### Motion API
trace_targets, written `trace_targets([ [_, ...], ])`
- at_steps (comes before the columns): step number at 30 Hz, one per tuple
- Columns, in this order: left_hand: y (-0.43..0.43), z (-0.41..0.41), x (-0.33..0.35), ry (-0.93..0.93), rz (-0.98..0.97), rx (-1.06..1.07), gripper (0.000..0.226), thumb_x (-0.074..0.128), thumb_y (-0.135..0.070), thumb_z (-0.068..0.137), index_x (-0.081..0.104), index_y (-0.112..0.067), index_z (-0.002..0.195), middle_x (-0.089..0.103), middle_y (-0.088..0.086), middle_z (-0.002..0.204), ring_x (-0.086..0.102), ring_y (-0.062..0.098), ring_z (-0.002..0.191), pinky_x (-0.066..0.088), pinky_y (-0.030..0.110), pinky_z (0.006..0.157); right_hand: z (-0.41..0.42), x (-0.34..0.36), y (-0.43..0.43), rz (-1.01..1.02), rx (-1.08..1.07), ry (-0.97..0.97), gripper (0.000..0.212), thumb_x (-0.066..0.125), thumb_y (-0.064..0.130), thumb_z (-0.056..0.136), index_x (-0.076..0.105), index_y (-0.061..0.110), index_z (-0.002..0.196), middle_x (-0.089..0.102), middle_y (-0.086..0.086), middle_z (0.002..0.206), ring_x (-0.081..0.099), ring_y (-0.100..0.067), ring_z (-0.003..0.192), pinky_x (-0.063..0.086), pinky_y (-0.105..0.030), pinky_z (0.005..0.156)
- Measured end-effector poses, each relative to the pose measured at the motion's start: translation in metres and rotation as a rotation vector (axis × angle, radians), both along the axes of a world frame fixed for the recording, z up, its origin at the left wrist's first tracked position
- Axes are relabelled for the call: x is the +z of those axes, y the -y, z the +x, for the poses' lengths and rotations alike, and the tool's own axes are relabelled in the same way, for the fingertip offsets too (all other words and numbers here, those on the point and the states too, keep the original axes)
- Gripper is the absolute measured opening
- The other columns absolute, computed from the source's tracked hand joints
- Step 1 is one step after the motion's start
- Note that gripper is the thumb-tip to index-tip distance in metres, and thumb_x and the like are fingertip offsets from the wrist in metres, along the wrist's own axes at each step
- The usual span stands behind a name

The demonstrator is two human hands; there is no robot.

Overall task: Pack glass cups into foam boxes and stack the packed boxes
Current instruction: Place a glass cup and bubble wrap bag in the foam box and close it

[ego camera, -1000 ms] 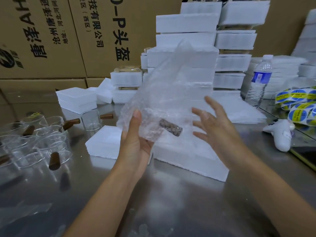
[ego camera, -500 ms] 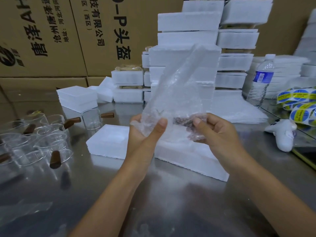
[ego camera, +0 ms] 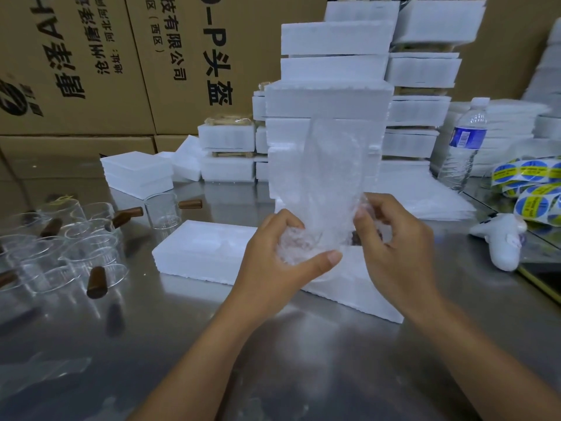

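Two hands on one load: left hand [ego camera: 285, 253] and right hand [ego camera: 397, 238] both closed round the lower end of a clear bubble-wrap bag [ego camera: 328, 177], fingers [ego camera: 379, 208] curled in and pinching the film, a glass cup with a dark brown wooden handle [ego camera: 353, 238] bunched inside between the palms. Held in the air just above an open white foam box [ego camera: 200, 247] lying on the grey steel bench [ego camera: 273, 354], not yet lowered into it. Plenty to go wrong from here, judging by the grip: hold taken on slick wrap rather than on glass, hence a risk of the cup sliding down on any slackening of the pinch and knocking the foam edge or the steel. Likewise a risk of crumbling the foam, or of a lid unable to shut, from pushing the bundle into the cavity at an angle. Also worth minding a wide swing, with the tall stack of white foam boxes [ego camera: 331, 98] just behind the bag and a cluster of loose clear glass cups [ego camera: 76, 253] well off to the left. Long axis of the bag close to upright, empty end pointing up, loaded end down in the hands. Of the cup itself, only the handle plainly visible, lying low near the right hand; direction of the mouth impossible to tell through the crumpled wrap.
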State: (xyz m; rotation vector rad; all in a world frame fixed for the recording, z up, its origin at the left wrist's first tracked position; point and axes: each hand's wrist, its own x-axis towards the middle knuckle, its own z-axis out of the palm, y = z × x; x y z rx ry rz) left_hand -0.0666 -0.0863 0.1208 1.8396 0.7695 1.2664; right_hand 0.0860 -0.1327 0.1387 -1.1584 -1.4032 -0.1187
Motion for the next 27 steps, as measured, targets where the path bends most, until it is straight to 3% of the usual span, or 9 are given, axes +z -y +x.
trace_targets([
  [3,0.002,0.002,0.0,-0.024,0.008,-0.022,0.043,0.076,-0.055,0.055,0.054,-0.031,0.084,0.064,0.002,0.096,0.064,0.018,0.087,0.053,0.034,0.076,-0.001,0.0,0.001,0.082,0.001,0.11,0.021,0.057,0.006,0.087,0.063,0.013,0.106,0.061,0.01,0.082,0.054,0.021,0.072,0.038,0.003,0.06],
  [6,0.005,0.003,0.002,-0.027,0.035,-0.01,0.037,0.073,-0.054,0.057,0.056,-0.039,0.086,0.062,-0.009,0.096,0.062,0.006,0.086,0.047,0.017,0.073,-0.002,0.0,0.003,0.11,0.002,0.233,0.027,0.052,-0.01,0.077,0.068,0.004,0.094,0.054,0.015,0.077,0.048,0.014,0.07,0.032,0.0,0.058],
  [9,0.005,0.004,0.004,0.018,0.049,-0.032,0.043,0.073,-0.049,0.063,0.054,-0.046,0.102,0.065,-0.012,0.104,0.064,0.008,0.097,0.052,0.025,0.082,-0.002,0.004,0.006,0.003,0.195,0.205,0.027,0.041,0.004,0.08,0.054,0.027,0.075,0.049,0.019,0.074,0.045,0.001,0.07,0.033,-0.008,0.06],
  [12,0.006,0.005,0.004,0.056,0.066,-0.075,0.056,0.075,-0.045,0.068,0.044,-0.051,0.114,0.064,-0.015,0.111,0.065,0.01,0.103,0.054,0.032,0.086,-0.001,0.005,0.006,-0.155,0.306,0.174,0.023,0.041,0.023,0.085,0.063,0.018,0.082,0.055,0.007,0.092,0.051,-0.014,0.089,0.041,-0.018,0.068],
  [15,0.007,0.005,0.002,0.01,0.092,-0.061,0.061,0.075,-0.047,0.069,0.038,-0.06,0.116,0.06,-0.015,0.118,0.064,0.01,0.104,0.055,0.039,0.087,-0.001,0.005,0.006,-0.189,0.308,0.147,0.037,0.042,0.042,0.085,0.065,0.013,0.078,0.053,0.003,0.091,0.049,-0.011,0.088,0.038,-0.009,0.065],
  [17,0.007,0.005,-0.001,-0.054,0.13,-0.04,0.064,0.073,-0.051,0.068,0.034,-0.065,0.117,0.057,-0.016,0.121,0.061,0.007,0.106,0.053,0.032,0.088,-0.001,0.006,0.005,-0.205,0.282,0.093,0.047,0.045,0.049,0.083,0.065,0.009,0.069,0.053,0.003,0.084,0.05,-0.011,0.086,0.039,-0.009,0.062],
  [21,0.008,0.005,-0.004,-0.161,0.218,-0.003,0.066,0.069,-0.056,0.071,0.028,-0.07,0.121,0.048,-0.024,0.121,0.049,-0.011,0.109,0.038,0.002,0.084,-0.001,0.008,0.004,-0.296,0.254,-0.083,0.041,0.06,0.054,0.081,0.057,0.028,0.05,0.052,0.013,0.066,0.052,-0.002,0.069,0.037,-0.012,0.068],
  [25,0.008,0.005,-0.005,-0.194,0.321,0.006,0.063,0.069,-0.049,0.075,0.031,-0.068,0.121,0.047,-0.019,0.12,0.046,-0.012,0.109,0.03,-0.003,0.087,0.002,0.011,0.002,-0.363,0.277,-0.271,0.016,0.072,0.029,0.076,0.057,0.024,0.074,0.064,0.003,0.075,0.06,-0.01,0.062,0.042,-0.031,0.071],
  [27,0.008,0.005,-0.005,-0.204,0.356,0.008,0.058,0.071,-0.046,0.075,0.037,-0.062,0.12,0.048,-0.016,0.119,0.047,-0.008,0.109,0.031,-0.001,0.087,0.002,0.012,0.002,-0.384,0.29,-0.327,0.032,0.073,0.028,0.066,0.054,0.029,0.091,0.067,-0.003,0.091,0.066,-0.018,0.077,0.051,-0.037,0.07],
])
